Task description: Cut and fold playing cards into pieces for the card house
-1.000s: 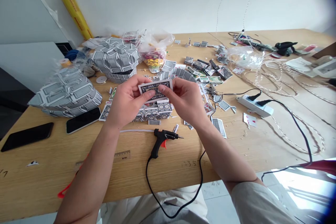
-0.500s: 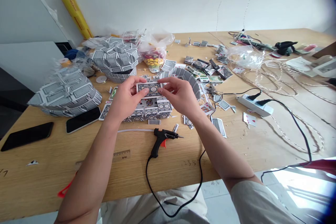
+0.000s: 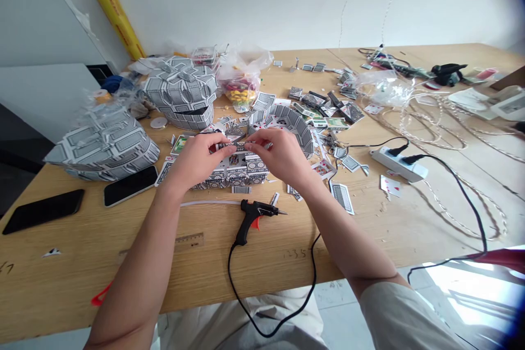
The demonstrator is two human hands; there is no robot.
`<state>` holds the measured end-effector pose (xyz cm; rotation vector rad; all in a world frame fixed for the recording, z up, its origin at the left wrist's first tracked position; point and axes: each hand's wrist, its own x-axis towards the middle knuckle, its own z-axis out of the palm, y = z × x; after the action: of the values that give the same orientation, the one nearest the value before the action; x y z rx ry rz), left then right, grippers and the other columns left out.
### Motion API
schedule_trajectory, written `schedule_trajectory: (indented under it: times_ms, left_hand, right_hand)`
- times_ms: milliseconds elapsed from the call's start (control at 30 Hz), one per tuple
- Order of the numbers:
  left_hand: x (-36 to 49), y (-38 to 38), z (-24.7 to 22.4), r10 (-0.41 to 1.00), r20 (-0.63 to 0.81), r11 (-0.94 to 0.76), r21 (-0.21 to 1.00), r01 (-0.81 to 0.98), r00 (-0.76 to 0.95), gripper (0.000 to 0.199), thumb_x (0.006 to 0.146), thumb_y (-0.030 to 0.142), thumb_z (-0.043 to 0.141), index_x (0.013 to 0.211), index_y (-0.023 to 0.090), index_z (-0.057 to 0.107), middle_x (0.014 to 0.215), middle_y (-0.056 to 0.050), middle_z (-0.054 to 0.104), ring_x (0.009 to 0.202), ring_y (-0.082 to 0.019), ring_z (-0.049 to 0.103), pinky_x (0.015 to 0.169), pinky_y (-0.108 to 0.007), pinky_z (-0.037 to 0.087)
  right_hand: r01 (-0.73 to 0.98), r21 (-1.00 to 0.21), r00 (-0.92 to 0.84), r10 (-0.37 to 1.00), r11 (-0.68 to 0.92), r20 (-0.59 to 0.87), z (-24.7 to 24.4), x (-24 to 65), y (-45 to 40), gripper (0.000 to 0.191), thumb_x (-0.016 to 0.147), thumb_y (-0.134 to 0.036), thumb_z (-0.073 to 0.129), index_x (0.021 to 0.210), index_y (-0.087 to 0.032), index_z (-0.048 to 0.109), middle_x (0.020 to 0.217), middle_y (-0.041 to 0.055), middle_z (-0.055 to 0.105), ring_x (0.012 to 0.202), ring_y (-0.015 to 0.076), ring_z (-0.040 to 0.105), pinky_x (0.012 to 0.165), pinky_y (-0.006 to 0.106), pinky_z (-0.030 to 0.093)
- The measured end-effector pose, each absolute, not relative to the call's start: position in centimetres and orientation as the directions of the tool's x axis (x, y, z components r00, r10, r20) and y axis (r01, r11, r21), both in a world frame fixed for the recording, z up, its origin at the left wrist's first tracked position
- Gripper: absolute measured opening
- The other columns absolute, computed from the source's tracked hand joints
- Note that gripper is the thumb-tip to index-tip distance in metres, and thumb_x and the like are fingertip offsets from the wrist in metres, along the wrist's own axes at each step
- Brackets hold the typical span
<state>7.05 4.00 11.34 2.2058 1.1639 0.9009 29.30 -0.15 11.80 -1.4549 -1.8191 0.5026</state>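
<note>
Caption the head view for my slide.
Left hand and right hand pinch a card at a card structure, glue gun lying nearby.

At the left side of the wooden table [image 3: 61,284], two dark phones [image 3: 44,211] lie flat, near each other. Farther back, a long yellow roll [image 3: 118,23] leans against the pale wall [image 3: 287,5]. A clear plastic bag [image 3: 241,74] with red and yellow contents stands toward the back. On the right, a white power strip [image 3: 381,158] carries two black plugs, and loops of light twisted rope [image 3: 441,101] spread behind and beside it. Near the rope there is crumpled clear plastic [image 3: 389,87], and behind this a black object [image 3: 447,74], whose kind I cannot tell.
</note>
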Motion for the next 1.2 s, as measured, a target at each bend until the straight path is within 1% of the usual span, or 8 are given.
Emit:
schedule_trajectory:
  times_ms: [133, 267, 400, 500, 600, 633, 833, 1200]
  left_hand:
    - [7.3, 3.6, 11.6, 0.871, 0.257, -0.468, 0.692, 0.549, 0.419, 0.025, 0.097, 0.041, 0.075, 0.081, 0.022, 0.078, 0.056, 0.003, 0.062, 0.05, -0.014, 0.046, 0.051, -0.028, 0.03]
    - [6.6, 2.9, 13.3, 0.866, 0.244, -0.451, 0.759, 0.471, 0.436, 0.036, 0.103, 0.052, 0.066, 0.093, 0.02, 0.08, 0.081, -0.003, 0.076, 0.069, -0.017, 0.063, 0.062, -0.028, 0.045]
    - [2.6, 3.2, 14.7, 0.922, 0.378, -0.374, 0.811, 0.45, 0.085, 0.04, 0.107, 0.053, 0.056, 0.108, 0.019, 0.078, 0.099, -0.008, 0.082, 0.087, -0.02, 0.074, 0.075, -0.029, 0.056]
    - [-1.1, 4.0, 13.8, 0.955, 0.294, -0.173, 0.656, 0.735, -0.037, 0.029, 0.101, 0.043, 0.061, 0.1, 0.021, 0.079, 0.093, -0.007, 0.082, 0.08, -0.022, 0.074, 0.075, -0.031, 0.056]
    - [-3.4, 4.5, 11.1, 0.998, 0.046, 0.023, 0.195, 0.98, -0.033, 0.027, 0.097, 0.042, 0.064, 0.097, 0.022, 0.081, 0.102, -0.01, 0.084, 0.097, -0.032, 0.077, 0.084, -0.038, 0.057]
    - [-3.8, 4.5, 10.0, 0.999, 0.001, 0.035, 0.143, 0.989, -0.035, 0.028, 0.097, 0.043, 0.064, 0.097, 0.021, 0.082, 0.104, -0.013, 0.084, 0.1, -0.035, 0.077, 0.085, -0.04, 0.057]
    - [-4.5, 4.3, 5.1, 0.993, -0.083, 0.086, 0.005, 0.996, -0.085, 0.049, 0.094, 0.054, 0.066, 0.115, 0.013, 0.08, 0.126, -0.027, 0.078, 0.118, -0.045, 0.074, 0.091, -0.046, 0.057]
    - [-5.1, 4.6, 4.4, 0.98, -0.125, 0.158, 0.019, 0.987, -0.155, 0.048, 0.089, 0.055, 0.067, 0.116, 0.017, 0.079, 0.127, -0.021, 0.079, 0.12, -0.04, 0.074, 0.088, -0.04, 0.056]
  right_hand:
    - [0.617, -0.716, -0.116, 0.937, 0.328, 0.33, 11.6, 29.1, -0.2, 0.013, 0.1, -0.031, 0.072, 0.102, -0.02, 0.08, 0.099, 0.0074, 0.08, 0.087, 0.0207, 0.068, 0.084, 0.038, 0.049]
    - [0.502, -0.802, -0.095, 0.942, 0.324, 0.322, 12.1, 29.0, -0.5, 0.015, 0.097, -0.035, 0.074, 0.099, -0.02, 0.076, 0.085, 0.002, 0.076, 0.075, 0.0165, 0.063, 0.076, 0.034, 0.047]
    - [0.412, -0.859, 0.039, 0.936, 0.305, 0.351, 13.2, 29.4, -1.1, 0.017, 0.096, -0.036, 0.072, 0.094, -0.02, 0.072, 0.075, 0.0005, 0.069, 0.068, 0.0157, 0.058, 0.068, 0.034, 0.043]
    - [0.349, -0.873, 0.079, 0.917, 0.341, 0.39, 13.9, 29.6, -1.6, 0.016, 0.097, -0.035, 0.071, 0.101, -0.02, 0.072, 0.079, 0.0012, 0.07, 0.068, 0.0157, 0.058, 0.067, 0.034, 0.043]
    - [0.319, -0.868, 0.051, 0.907, 0.381, 0.417, 14.5, 29.5, -2.2, 0.021, 0.097, -0.031, 0.069, 0.113, -0.02, 0.077, 0.084, 0.0011, 0.073, 0.07, 0.0152, 0.059, 0.07, 0.034, 0.045]
    - [0.321, -0.866, 0.043, 0.907, 0.384, 0.419, 14.6, 29.4, -2.4, 0.022, 0.097, -0.029, 0.069, 0.115, -0.02, 0.079, 0.085, 0.0012, 0.074, 0.07, 0.0148, 0.059, 0.071, 0.034, 0.046]
    - [0.268, -0.877, 0.045, 0.905, 0.398, 0.424, 14.9, 29.4, -3.1, 0.021, 0.098, -0.029, 0.068, 0.114, -0.018, 0.076, 0.09, 0.003, 0.075, 0.073, 0.0154, 0.064, 0.073, 0.035, 0.049]
    - [-0.027, -0.938, -0.062, 0.936, 0.346, 0.347, 15.7, 29.7, -3.1, 0.026, 0.102, -0.026, 0.062, 0.124, -0.018, 0.073, 0.091, 0.0025, 0.071, 0.081, 0.0148, 0.07, 0.066, 0.029, 0.053]
